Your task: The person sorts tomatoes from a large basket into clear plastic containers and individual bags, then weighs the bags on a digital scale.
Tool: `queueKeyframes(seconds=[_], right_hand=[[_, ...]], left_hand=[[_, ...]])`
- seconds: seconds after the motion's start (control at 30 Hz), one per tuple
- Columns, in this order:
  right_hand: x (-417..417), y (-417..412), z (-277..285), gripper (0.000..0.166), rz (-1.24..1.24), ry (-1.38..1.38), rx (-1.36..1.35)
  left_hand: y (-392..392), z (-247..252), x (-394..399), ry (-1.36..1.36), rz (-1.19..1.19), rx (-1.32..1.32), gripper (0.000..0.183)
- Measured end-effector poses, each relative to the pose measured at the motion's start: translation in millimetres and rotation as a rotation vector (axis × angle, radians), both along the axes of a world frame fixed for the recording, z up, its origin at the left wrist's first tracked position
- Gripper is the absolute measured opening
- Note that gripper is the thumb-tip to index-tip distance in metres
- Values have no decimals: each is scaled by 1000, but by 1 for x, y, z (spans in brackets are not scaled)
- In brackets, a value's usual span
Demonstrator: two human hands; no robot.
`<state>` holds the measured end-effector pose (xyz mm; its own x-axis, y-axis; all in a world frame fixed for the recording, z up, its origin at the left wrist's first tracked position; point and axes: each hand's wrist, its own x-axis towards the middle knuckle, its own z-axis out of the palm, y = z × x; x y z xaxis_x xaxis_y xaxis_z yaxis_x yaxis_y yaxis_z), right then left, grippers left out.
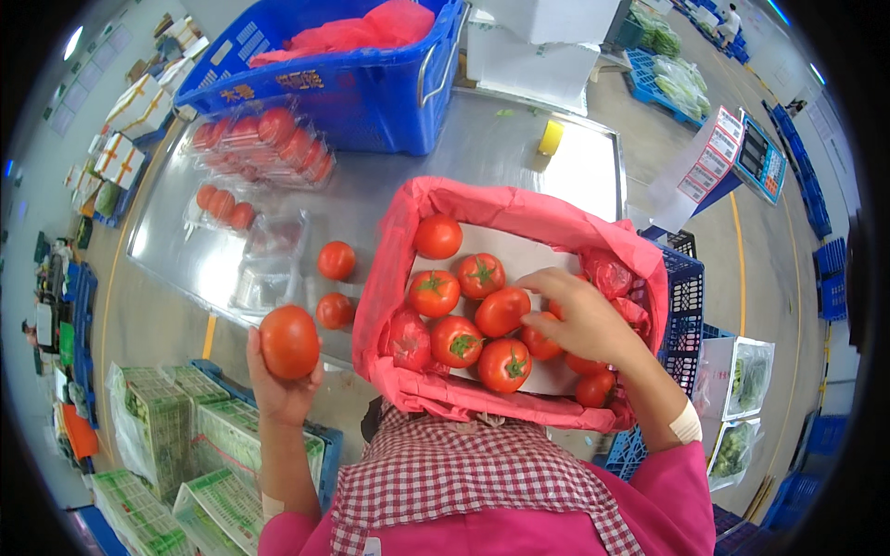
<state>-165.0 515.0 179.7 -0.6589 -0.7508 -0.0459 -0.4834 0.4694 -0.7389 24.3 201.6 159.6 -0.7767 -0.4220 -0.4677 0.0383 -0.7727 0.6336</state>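
Observation:
A large red tomato [289, 341] rests in my left hand [286, 389], held up left of a crate lined with pink plastic film [396, 243]. Over the crate's right part, my right hand [573, 313] reaches among the tomatoes with fingers bent; its fingertips are beside a tomato [502, 311], and whether they grip one is unclear. Several tomatoes with green calyxes [456, 341] lie on the crate's pale bottom. Two loose tomatoes [336, 260] sit on the steel table [375, 187] left of the crate. Clear plastic trays [268, 281] lie near them, with a tray of tomatoes [226, 207] behind.
Stacked packs of tomatoes [268, 146] and a blue plastic crate [334, 90] stand at the table's back. A roll of yellow tape [551, 137] lies at the back right. A scale [761, 160] and a sheet of labels [713, 156] are at the right.

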Motion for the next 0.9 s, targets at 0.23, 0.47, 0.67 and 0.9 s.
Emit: queueKeyframes(seconds=[0.23,0.47,0.67,0.9], right_hand=[[28,-57,-29,45,375,425,-32],[40,-79,-50,65,358,243,294],[27,-54,-15,84,146,-1131,-601],[58,-80,-24,91,67,-1353,-1081]], left_hand=[[19,-28,56,-183,188,168,58],[9,-37,61,-49,113,299,58],[-22,-40,44,-127,104,202,56],[-79,-37,22,-13,-84,225,51]])
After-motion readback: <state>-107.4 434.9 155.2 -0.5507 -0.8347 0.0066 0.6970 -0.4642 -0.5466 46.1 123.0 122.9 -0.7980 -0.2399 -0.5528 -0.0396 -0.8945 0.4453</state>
